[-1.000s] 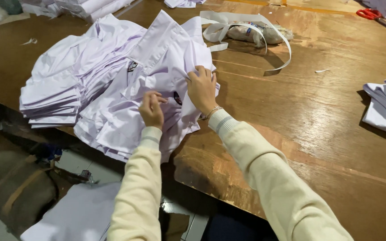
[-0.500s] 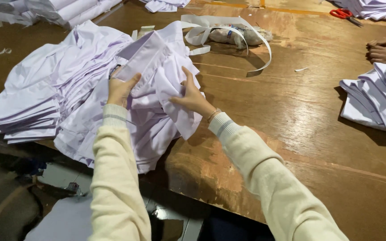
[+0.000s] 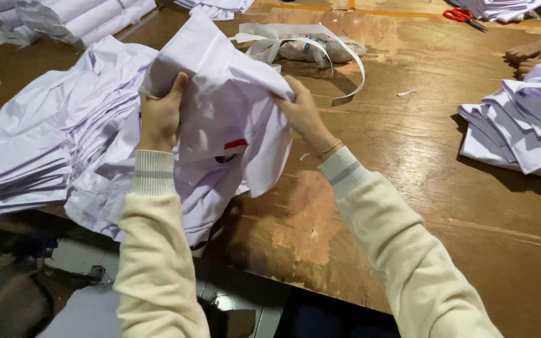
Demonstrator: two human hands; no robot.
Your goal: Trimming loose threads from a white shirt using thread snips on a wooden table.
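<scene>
Left hand and right hand both gripping folded white cloth shirt, lifted off brown wooden table. Fingers curled tight round shirt edges, small red patch just below. Left of fingers: big stack of folded white shirts. Beyond fingers: white paper strips. Far right: second white shirt pile, another person's hand, red scissors. No boxes or bins seen.

Two hands, the left hand and the right hand, lift one white shirt. Five stacks of white garments lie on the surface: two at the left, two far off, one at the right. One pair of red scissors lies far right.
</scene>
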